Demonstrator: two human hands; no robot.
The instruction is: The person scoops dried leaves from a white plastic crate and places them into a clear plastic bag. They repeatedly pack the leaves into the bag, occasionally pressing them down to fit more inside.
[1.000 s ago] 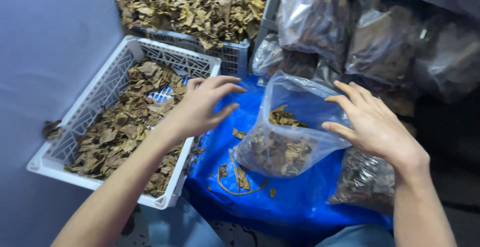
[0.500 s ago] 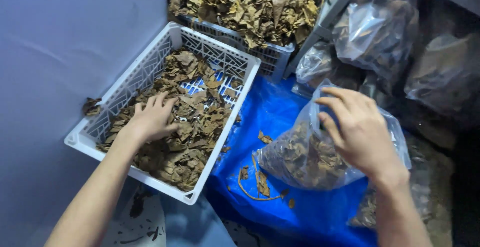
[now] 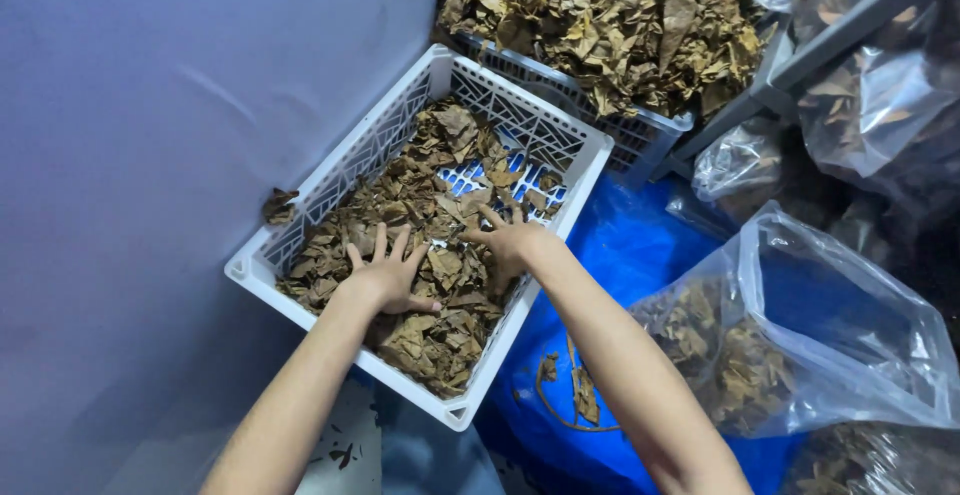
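Observation:
A white plastic lattice crate (image 3: 400, 125) lies on the floor, partly filled with dry brown leaves (image 3: 430, 205). My left hand (image 3: 388, 275) rests flat on the leaves in the crate, fingers spread. My right hand (image 3: 510, 240) is also in the crate, fingers spread on the leaves near its right wall. Neither hand grips anything that I can see. To the right, a clear plastic bag (image 3: 800, 345) with dry leaves in its bottom lies open on a blue sheet (image 3: 620, 255).
A second crate (image 3: 610, 135) heaped with dry leaves stands behind the white one. More clear bags of leaves (image 3: 870, 105) sit on and beside a grey shelf frame at the right. A purple-grey wall runs along the left. Loose leaf bits lie on the blue sheet.
My left hand moved from above the blue sheet into the crate. My right hand let go of the clear bag and moved left into the crate. The view shifted left.

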